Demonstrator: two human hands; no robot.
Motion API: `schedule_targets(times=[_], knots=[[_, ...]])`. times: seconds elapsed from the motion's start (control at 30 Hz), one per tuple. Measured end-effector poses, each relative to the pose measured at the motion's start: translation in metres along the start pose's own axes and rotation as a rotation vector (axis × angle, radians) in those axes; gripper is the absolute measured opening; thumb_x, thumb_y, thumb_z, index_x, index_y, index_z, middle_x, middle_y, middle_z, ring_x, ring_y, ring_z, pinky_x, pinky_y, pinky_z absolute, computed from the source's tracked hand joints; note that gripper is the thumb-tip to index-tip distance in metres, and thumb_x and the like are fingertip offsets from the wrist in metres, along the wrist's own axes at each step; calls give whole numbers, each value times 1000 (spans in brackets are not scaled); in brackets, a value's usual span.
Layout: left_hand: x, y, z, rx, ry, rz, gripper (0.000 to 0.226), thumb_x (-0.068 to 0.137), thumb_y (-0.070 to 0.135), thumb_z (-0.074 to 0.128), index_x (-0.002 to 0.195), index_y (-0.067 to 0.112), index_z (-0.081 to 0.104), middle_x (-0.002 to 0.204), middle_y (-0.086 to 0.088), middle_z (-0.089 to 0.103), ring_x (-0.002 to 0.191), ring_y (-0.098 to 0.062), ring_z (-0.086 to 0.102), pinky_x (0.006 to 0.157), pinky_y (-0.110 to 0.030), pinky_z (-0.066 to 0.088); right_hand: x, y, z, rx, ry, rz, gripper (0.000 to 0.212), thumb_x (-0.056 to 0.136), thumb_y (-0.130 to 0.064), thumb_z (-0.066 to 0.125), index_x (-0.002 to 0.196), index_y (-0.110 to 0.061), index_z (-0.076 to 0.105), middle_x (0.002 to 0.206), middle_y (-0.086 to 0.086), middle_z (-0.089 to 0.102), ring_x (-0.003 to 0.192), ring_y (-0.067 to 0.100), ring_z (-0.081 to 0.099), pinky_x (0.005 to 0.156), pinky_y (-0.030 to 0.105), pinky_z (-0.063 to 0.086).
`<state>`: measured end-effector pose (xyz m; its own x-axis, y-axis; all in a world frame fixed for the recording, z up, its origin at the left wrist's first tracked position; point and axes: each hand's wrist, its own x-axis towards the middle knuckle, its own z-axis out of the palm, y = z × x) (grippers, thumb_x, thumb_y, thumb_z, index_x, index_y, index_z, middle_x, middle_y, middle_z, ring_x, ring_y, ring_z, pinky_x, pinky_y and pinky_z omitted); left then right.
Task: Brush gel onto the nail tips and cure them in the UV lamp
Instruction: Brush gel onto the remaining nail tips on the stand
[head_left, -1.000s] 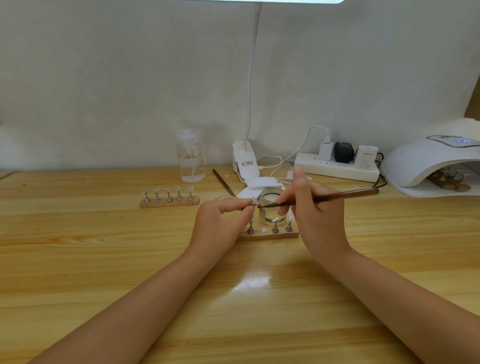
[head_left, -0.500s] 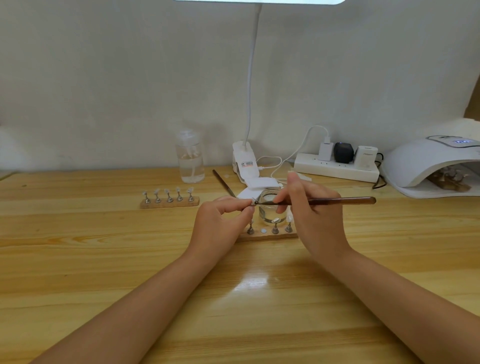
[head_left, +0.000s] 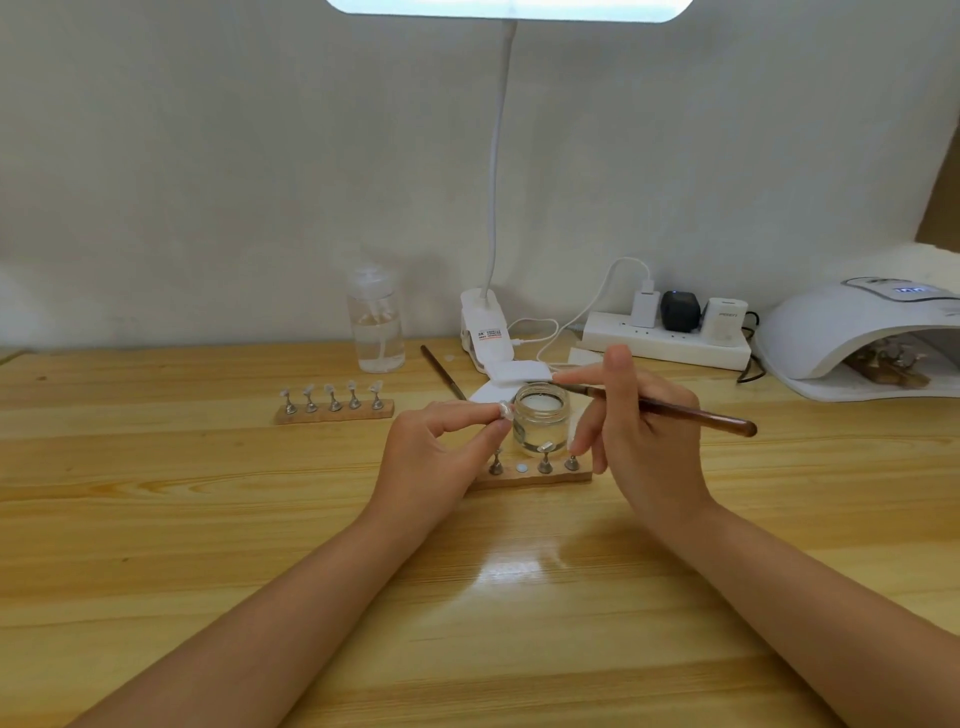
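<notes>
Gel-brushing step — left hand (head_left: 436, 457) pinches one nail tip (head_left: 503, 410) beside the jar (head_left: 540, 418), mid-desk; right hand (head_left: 639, 441) grips the brush (head_left: 691, 415). Next: load the brush, coat the tip. UV lamp (head_left: 852, 338) — desk's far right corner.

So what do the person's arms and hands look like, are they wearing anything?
Nothing at all. Both forearms are bare as far as the picture's bottom edge, no sleeves. The left hand and right hand wear no gloves, and no rings, watch or bracelets show.

wooden table (head_left: 156, 519), jar (head_left: 540, 418), perhaps gel
</notes>
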<state>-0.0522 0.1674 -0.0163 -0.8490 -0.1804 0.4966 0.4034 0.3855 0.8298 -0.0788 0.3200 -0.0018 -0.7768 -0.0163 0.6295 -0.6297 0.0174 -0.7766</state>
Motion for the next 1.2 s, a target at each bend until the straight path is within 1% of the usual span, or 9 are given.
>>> schedule_targets(times=[0.13,0.3,0.5,0.63,0.8,0.9,1.0,1.1,1.2], knots=[[-1,0,0,5,-11,33,17,75,11,71,85,25,72,82,18,68,88,-1,63,80,-12,46,3,3,-1,-325,-111,-205,17,83,-38,63,82,-22,66,71,-11,65,64,2,61,58,20,49],[-1,-1,-1,-3,-64,56,19,76,6,70,88,20,71,87,3,70,92,-12,63,84,-23,48,2,9,0,-399,-277,-195,34,69,-21,80,97,-13,63,95,-8,63,90,1,57,81,10,42],[-1,-1,-1,-13,-104,58,23,75,5,70,83,27,69,86,1,68,89,-12,61,76,-13,47,2,12,0,-367,-330,-185,31,70,-12,79,96,-10,62,91,-22,57,93,-13,53,83,7,38],[-1,1,0,1,-112,41,23,74,8,70,84,29,68,83,7,67,90,-12,61,83,-28,50,2,13,1,-357,-343,-192,26,73,-10,77,95,-10,62,91,-20,58,93,-14,52,82,4,36],[-1,3,1,20,-123,41,17,71,18,70,85,27,69,83,9,67,89,-8,61,84,-32,50,2,14,2,-336,-367,-188,21,75,-7,74,92,-11,62,89,-20,57,92,-10,54,83,7,38],[-1,2,1,38,-119,56,14,67,31,68,81,32,67,85,14,66,88,0,60,85,-19,46,2,14,1,-348,-353,-199,22,75,-8,74,93,-11,61,90,-20,57,91,-14,53,82,3,37],[1,-4,0,129,-107,59,27,68,23,77,90,32,63,90,17,62,90,6,56,78,-2,37,3,16,-2,-364,-339,-197,23,74,-10,75,91,-14,60,88,-20,58,90,-13,54,81,5,39],[1,-7,0,160,-165,6,47,63,24,81,98,38,52,93,17,59,93,6,54,76,1,36,4,19,-5,-424,-339,-235,25,72,-10,77,87,-18,60,86,-22,56,87,-11,55,79,6,38],[0,-9,1,194,-218,9,56,60,29,81,102,40,47,90,18,57,89,9,53,76,0,37,4,20,-5,-499,-337,-293,24,68,-12,80,86,-15,63,83,-24,54,87,6,57,81,20,42]])
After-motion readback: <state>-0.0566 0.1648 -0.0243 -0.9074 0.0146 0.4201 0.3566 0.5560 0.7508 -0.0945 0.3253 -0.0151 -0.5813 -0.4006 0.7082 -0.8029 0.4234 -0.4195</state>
